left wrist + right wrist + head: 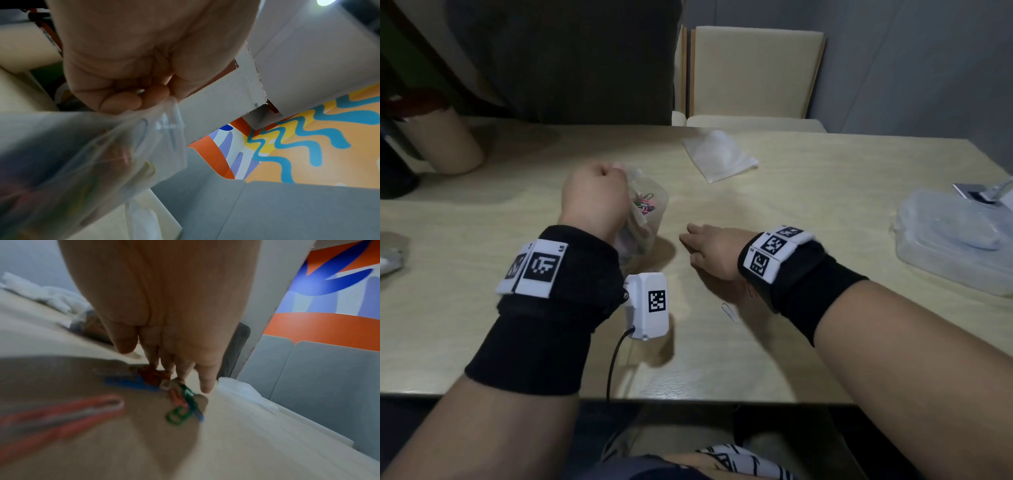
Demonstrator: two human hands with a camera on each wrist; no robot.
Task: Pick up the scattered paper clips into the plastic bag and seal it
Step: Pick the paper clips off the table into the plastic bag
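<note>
On the pale wood-grain table, beyond the right hand's fingertips, lies a flat empty clear bag, and out past the back of that wrist stands a lidded clear plastic box; a tan cylinder stands well off beyond the left hand, and a beige chair waits behind the far edge. The left hand is closed in a fist, its fingers curled round the top edge of the plastic bag, which hangs below them with its long axis roughly vertical and its mouth uppermost at the fingers. A bunch of coloured paper clips shows through the film just beneath the knuckles; the bag's lower part is hidden behind the wrist, and in the left wrist view its contents are only a blur. The right hand lies low over the table, fingers stretched and close together, holding nothing that can be seen; their tips reach a small heap of loose clips, red, blue and green, and whether they touch it is hard to tell. A blurred red clip lies nearer the wrist. A single silver paper clip lies under the right wrist, pointing obliquely away from the fingers.
</note>
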